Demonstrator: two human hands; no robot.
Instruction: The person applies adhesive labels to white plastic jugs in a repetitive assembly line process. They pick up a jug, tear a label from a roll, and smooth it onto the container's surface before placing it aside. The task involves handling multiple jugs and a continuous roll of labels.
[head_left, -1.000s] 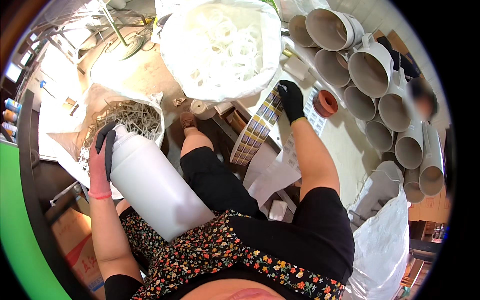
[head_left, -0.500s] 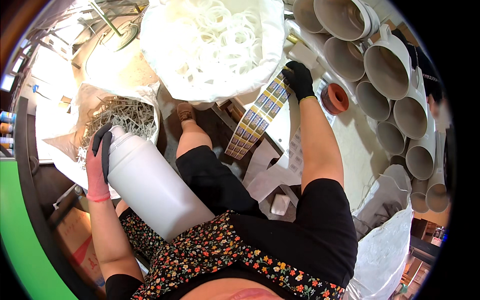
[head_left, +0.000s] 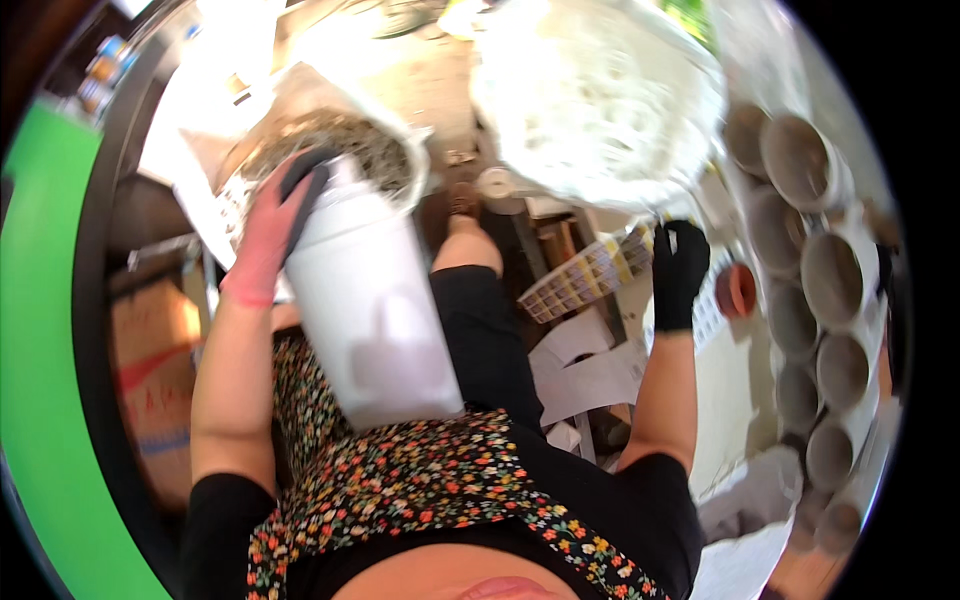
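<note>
My left hand (head_left: 280, 225), in a pink glove with dark fingers, is closed round the narrow neck of a large white plastic container (head_left: 375, 310). The container lies tilted across my lap, its base against my flowered apron (head_left: 390, 470). My right hand (head_left: 682, 272), in a black glove, is at the right, thumb and finger brought together in a pinch. Whatever sits between those fingertips is too small and blurred to name. Right beside it hangs a strip of small yellow and blue stickers (head_left: 580, 283), slanting down toward my knee.
A white sack of translucent rings (head_left: 610, 110) stands ahead. Left of it is a sack of thin grey strips (head_left: 345, 150). A roll of brown tape (head_left: 735, 290) lies right of my hand. Several pale open-ended cylindrical vessels (head_left: 833, 275) are stacked at the far right.
My view has swung left. My right hand has come away from the face of the sticker strip, its fingers now pinched. My left hand still holds the container, now more upright.
</note>
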